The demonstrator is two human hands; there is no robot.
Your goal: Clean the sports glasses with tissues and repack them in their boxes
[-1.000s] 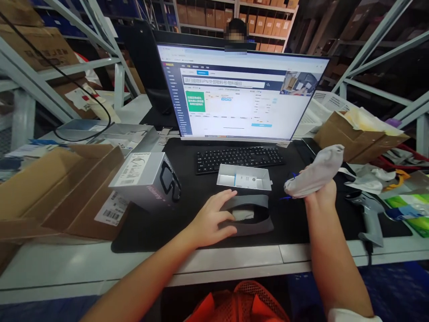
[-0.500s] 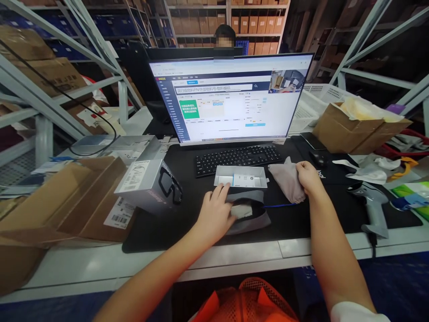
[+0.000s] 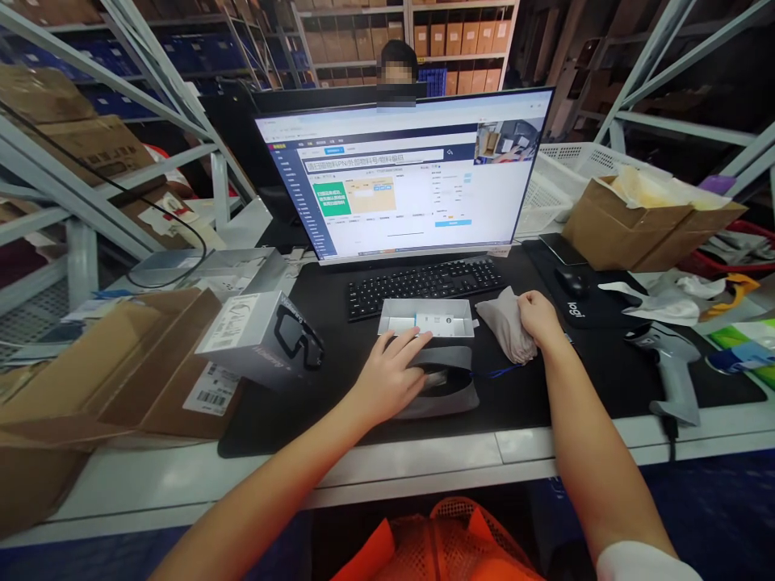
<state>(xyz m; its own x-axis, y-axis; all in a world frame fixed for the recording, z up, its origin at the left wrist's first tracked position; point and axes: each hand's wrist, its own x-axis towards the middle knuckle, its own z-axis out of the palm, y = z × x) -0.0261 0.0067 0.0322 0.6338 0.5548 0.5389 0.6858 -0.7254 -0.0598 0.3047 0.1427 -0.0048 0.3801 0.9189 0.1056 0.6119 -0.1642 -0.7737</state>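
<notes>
My left hand [image 3: 392, 378] grips the left end of a grey glasses case [image 3: 445, 403], its thumb by the opening and some fingers stretched toward the white box. Inside the case lies a pale item [image 3: 437, 378] that I cannot make out clearly. Behind it sits an open shallow white box [image 3: 393, 317] holding a printed white card [image 3: 434, 323]. My right hand [image 3: 538, 321] is closed on the edge of a grey cloth pouch [image 3: 508, 325], which rests on the black mat. A blue cord [image 3: 501, 373] runs from the pouch toward the case.
A grey box with goggles printed on it [image 3: 260, 339] stands left, beside an open cardboard box [image 3: 151, 347]. Behind are a keyboard [image 3: 424, 284] and monitor [image 3: 405, 186]. On the right lie a mouse [image 3: 571, 282] and barcode scanner [image 3: 669, 363]. A person [image 3: 398, 64] is beyond the monitor.
The case's opening looks narrower, and the pale item inside is less visible. The pouch has bunched up slightly in my right hand. The view has shifted a little.
</notes>
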